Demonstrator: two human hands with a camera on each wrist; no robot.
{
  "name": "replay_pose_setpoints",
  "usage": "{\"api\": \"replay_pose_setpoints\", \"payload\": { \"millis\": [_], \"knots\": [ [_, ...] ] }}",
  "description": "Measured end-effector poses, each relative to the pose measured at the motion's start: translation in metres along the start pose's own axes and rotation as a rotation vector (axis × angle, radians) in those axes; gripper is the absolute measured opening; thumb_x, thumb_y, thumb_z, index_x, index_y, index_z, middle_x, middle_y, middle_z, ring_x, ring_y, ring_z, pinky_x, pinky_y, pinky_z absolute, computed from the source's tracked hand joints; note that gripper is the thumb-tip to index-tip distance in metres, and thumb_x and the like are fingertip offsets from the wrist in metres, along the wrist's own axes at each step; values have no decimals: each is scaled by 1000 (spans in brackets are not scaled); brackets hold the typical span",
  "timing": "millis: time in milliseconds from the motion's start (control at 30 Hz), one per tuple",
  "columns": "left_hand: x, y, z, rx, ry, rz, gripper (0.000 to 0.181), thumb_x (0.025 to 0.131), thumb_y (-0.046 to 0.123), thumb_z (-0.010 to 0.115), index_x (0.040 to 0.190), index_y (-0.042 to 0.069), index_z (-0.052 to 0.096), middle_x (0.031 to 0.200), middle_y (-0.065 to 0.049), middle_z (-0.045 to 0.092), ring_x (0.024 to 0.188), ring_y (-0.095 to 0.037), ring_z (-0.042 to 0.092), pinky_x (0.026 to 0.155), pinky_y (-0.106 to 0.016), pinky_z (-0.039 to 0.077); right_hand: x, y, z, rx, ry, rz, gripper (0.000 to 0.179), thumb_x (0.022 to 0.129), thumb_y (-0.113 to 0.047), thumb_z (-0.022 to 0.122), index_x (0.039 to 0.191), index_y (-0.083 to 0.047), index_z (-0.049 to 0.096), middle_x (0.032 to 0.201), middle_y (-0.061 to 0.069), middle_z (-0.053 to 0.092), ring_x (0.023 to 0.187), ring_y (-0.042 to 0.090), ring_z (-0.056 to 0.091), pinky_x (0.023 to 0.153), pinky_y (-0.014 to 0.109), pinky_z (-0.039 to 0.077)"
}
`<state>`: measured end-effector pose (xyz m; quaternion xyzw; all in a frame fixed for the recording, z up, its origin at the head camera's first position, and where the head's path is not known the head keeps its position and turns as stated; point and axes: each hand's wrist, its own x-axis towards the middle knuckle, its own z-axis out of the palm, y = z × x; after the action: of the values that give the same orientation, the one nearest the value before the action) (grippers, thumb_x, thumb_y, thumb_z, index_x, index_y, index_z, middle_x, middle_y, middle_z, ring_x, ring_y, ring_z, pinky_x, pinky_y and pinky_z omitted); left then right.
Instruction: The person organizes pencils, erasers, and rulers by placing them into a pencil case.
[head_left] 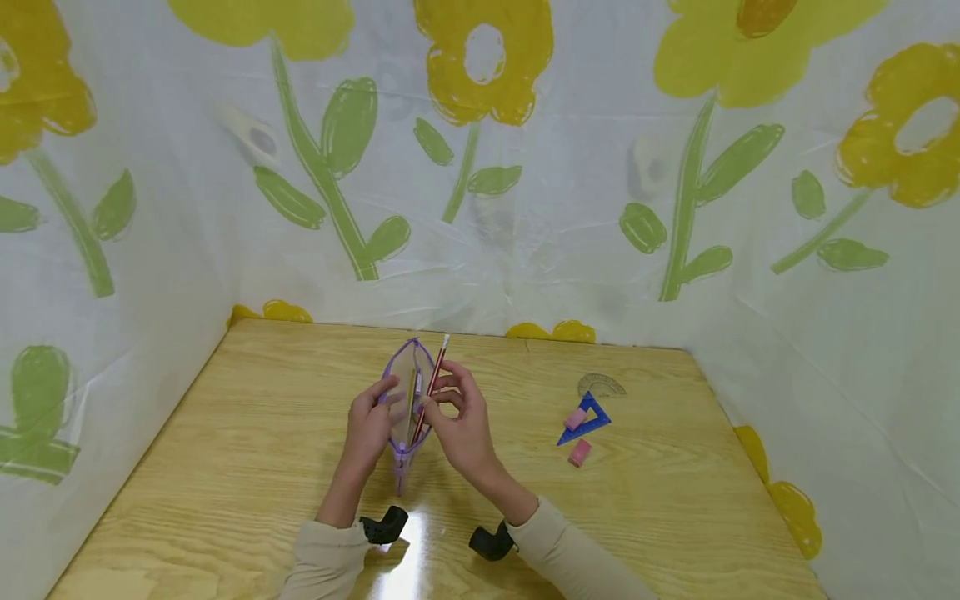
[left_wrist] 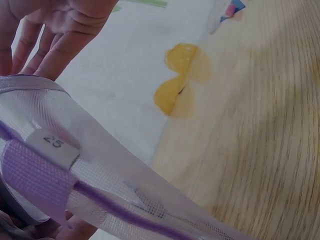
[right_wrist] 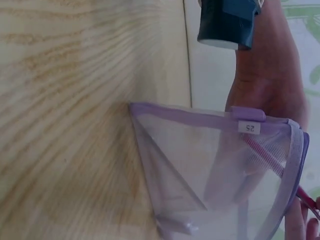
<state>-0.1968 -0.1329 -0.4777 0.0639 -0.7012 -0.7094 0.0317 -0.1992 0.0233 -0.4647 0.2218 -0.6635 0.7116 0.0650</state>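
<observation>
With my left hand (head_left: 367, 427) I grip one side of a translucent mesh pouch with purple trim (head_left: 402, 364), its mouth spread wide between my hands, and with my right hand (head_left: 467, 425) I pinch a slim red pencil (head_left: 440, 359) that slants with its lower end inside the pouch. Well apart to the right on the pale wood-grain bench (head_left: 262, 450), one pink block (head_left: 576, 418) rests on a blue triangular set square (head_left: 595, 424), a second pink block (head_left: 580, 452) lies nearer me, and a clear protractor (head_left: 600, 384) just beyond.
</observation>
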Motion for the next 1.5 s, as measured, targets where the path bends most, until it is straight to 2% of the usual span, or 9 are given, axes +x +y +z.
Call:
{"api": "replay_pose_setpoints", "payload": {
  "millis": [233,467,533,633,800,1100,1267,1400,1500],
  "knots": [
    [-1,0,2,0,-3,2,52,98,-3,29,148,-11,41,156,-25,41,137,-43,49,109,-52,49,8,-1,0,-61,-55,67,52,99,1,59,148,-9,46,117,27,55,96,48,65,70,26,63],
    [1,0,2,4,-1,6,51,99,-3,29,147,-12,42,156,-26,41,137,-44,49,109,-53,49,15,-14,2,-92,-119,67,52,98,6,56,148,5,42,119,35,53,96,50,66,72,61,60],
    [1,0,2,15,-2,4,51,99,-2,29,148,-12,41,156,-26,40,137,-43,49,109,-53,49,16,-16,3,-93,-123,57,51,98,6,56,147,6,43,119,34,54,96,50,65,71,65,58],
    [2,1,3,36,1,0,50,101,0,30,148,-11,42,155,-25,42,136,-42,51,108,-53,50,17,-12,2,-98,-126,49,49,98,6,56,147,4,45,120,32,56,97,49,65,70,62,60],
    [1,3,3,20,-1,-3,49,101,-1,30,147,-11,43,155,-26,42,137,-43,49,107,-52,51,18,0,-4,-102,-136,33,48,99,2,58,146,-2,49,121,29,58,100,47,66,71,45,65],
    [3,0,0,33,18,-10,53,97,-3,29,148,-10,43,155,-24,43,137,-41,49,108,-47,51,7,-4,-20,-30,-97,24,43,98,3,60,140,1,53,120,30,58,104,48,63,79,46,65],
    [2,0,0,28,5,-15,51,100,-2,29,149,-10,41,156,-24,40,138,-41,47,108,-46,51,-3,-1,-35,-1,-128,8,40,97,4,61,137,4,54,117,32,58,101,35,67,81,47,64],
    [1,1,-1,18,1,-14,54,97,-4,26,150,-10,40,157,-24,39,140,-41,47,108,-45,50,-14,5,-48,-1,-160,15,37,98,4,60,135,4,56,116,31,60,100,20,68,83,40,65],
    [1,2,1,11,-2,-5,56,96,-5,26,150,-11,39,158,-24,38,140,-41,46,108,-45,50,-21,9,-59,-5,-164,27,37,98,3,61,135,3,57,117,28,61,101,19,68,84,36,64]
  ]
}}
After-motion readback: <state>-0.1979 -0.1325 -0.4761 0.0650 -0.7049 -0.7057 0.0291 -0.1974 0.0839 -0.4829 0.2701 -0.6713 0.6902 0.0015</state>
